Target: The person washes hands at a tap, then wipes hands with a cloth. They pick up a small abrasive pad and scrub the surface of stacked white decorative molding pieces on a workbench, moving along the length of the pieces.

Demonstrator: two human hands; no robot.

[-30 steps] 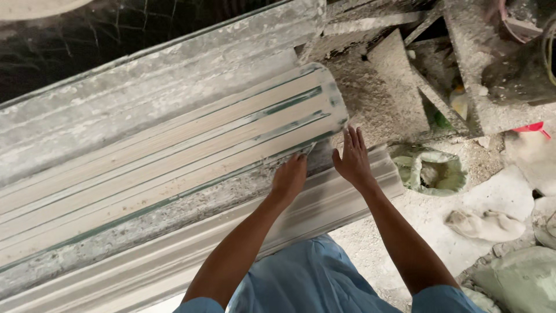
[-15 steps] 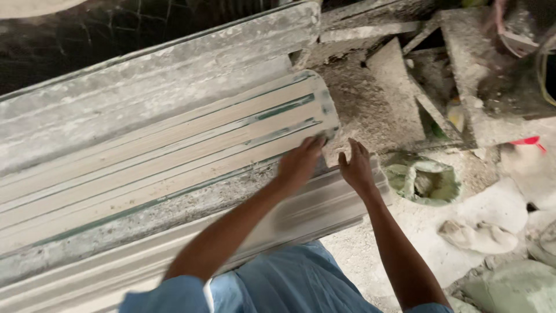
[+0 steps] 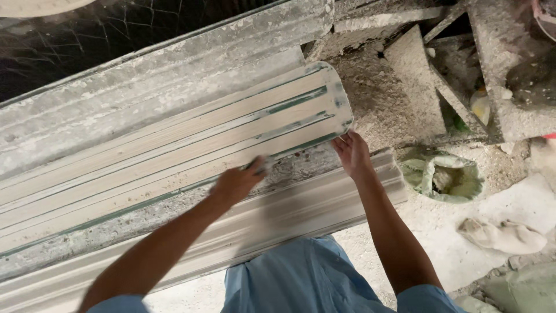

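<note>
Ribbed cream-coloured plaster moulding with thin green streaks (image 3: 174, 150) lying face up in the long grey, cement-crusted trough mould (image 3: 145, 87), running diagonally from lower left to upper right, its rounded end (image 3: 336, 98) sitting just short of the trough's far end. Left hand (image 3: 234, 184) resting on the near edge of the moulding about midway along, fingers (image 3: 258, 165) stretched out flat rather than curled, blurred, so hard telling whether pressing or only sliding. Right hand (image 3: 353, 153) reaching to the rounded end, fingers open and spread, tips touching the underside of the near corner, nothing clasped. Both forearms crossing over the pale stepped cornice strip (image 3: 301, 214) lying alongside the trough on the near side, just beside the rough grey band of dried plaster (image 3: 145, 226) between strip and moulding. Light blue clothing (image 3: 301, 278) filling the bottom of the view. Off to the right on the dusty floor (image 3: 440, 243), a crumpled greenish sack with an open mouth (image 3: 443, 177) sitting near the right wrist, a dirty white rag (image 3: 501, 235) lying beyond it, and rough grey concrete slabs and debris (image 3: 417, 75) piling up past the trough's end. Dark netting (image 3: 87, 35) showing above the trough at upper left.
</note>
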